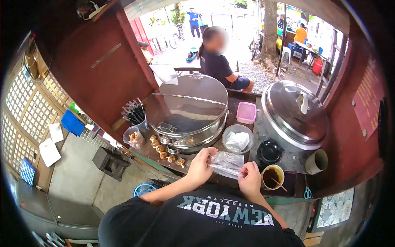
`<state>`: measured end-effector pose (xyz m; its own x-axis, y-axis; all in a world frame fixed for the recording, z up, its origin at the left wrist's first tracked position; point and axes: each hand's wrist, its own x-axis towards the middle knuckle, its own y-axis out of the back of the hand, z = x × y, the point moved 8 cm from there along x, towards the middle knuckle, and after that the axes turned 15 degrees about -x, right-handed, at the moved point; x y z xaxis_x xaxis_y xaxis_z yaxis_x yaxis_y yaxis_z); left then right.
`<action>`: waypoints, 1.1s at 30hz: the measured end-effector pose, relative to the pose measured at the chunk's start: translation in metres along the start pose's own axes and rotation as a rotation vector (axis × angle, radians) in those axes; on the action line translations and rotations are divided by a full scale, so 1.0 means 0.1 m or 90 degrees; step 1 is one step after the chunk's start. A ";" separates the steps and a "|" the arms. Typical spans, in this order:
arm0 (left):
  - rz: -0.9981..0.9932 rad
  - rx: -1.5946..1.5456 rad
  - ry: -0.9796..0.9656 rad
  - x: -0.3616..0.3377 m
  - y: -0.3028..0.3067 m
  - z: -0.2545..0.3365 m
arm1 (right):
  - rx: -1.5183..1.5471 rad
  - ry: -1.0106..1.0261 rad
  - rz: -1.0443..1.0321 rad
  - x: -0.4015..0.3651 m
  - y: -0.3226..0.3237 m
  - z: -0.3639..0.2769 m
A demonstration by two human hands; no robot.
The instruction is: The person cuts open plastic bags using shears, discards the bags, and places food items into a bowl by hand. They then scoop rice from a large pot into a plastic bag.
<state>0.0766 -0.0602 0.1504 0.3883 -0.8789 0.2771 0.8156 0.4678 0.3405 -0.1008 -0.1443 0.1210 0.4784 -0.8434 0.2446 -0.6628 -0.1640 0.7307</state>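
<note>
A clear plastic bag (227,164) is stretched between my two hands over the front of the counter. My left hand (200,164) pinches its left end, thumb and fingers pressed together. At the lower right corner of the bag, my right hand (249,178) is closed on the plastic. Just beyond the bag stands a clear round tub (227,144) with white plastic bags (237,140) in it. A cup of brown sauce (269,181) with a stick in it is right beside my right hand. Dumplings (163,155) lie in a row to the left of my left hand.
A large steamer (187,103) with a hinged lid and a big lidded pot (294,113) flank a pink container (247,112). Around them are a black bowl (269,152), a grey cup (317,161), blue scissors (307,192) and a tub of food (134,138). A person (218,61) sits outside.
</note>
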 end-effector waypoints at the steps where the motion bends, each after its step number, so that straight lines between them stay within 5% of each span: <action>1: -0.008 -0.026 0.006 0.01 -0.01 -0.05 | 0.026 -0.009 0.006 0.00 -0.01 0.01; 19: 0.004 -0.009 0.040 -0.05 -0.16 -0.03 | 0.029 0.058 0.037 -0.05 -0.02 0.12; 28: -0.123 0.229 -0.181 -0.21 -0.50 0.33 | -0.021 0.092 0.002 -0.05 0.19 0.16; 33: 0.008 0.246 -0.048 -0.28 -0.41 0.28 | 0.006 0.101 -0.013 -0.10 0.30 0.24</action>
<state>0.0205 -0.0524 0.1536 0.3530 -0.8700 0.3443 0.5837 0.4924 0.6457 -0.1396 -0.1531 0.1252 0.5760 -0.7490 0.3275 -0.6567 -0.1854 0.7310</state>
